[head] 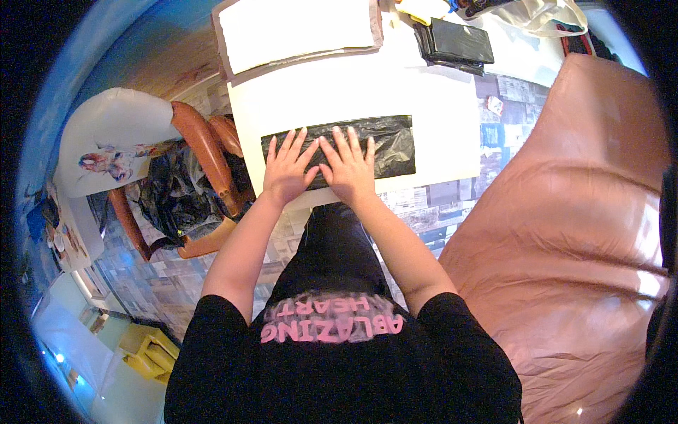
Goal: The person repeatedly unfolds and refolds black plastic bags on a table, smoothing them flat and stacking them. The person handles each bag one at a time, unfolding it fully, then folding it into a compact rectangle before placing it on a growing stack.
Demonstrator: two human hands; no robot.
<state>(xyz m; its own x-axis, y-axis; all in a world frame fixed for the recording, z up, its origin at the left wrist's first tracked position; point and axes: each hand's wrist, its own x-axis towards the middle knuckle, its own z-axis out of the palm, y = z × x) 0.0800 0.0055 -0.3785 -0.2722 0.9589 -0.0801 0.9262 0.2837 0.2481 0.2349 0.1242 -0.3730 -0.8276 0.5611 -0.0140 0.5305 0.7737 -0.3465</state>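
A flat rectangle of black plastic film [392,146], wrinkled and likely a folded bag, lies near the front edge of the white table [445,116]. My left hand [287,172] rests palm down on its left part, fingers spread. Beside it, my right hand [349,169] presses flat on the middle of the same film, its fingers apart too. The two thumbs nearly meet. Farther back on the right sits a pile of folded black plastic [458,42]. At the back left is a white flat stack [296,32] with a grey-brown border.
On the right stands a brown leather sofa [561,222]. To the left, a chair with brown armrests [204,143] holds crumpled black plastic [175,185]. A whitish bag [551,18] lies at the back right; a small packet [494,105] and a yellow object [148,352] are also in view.
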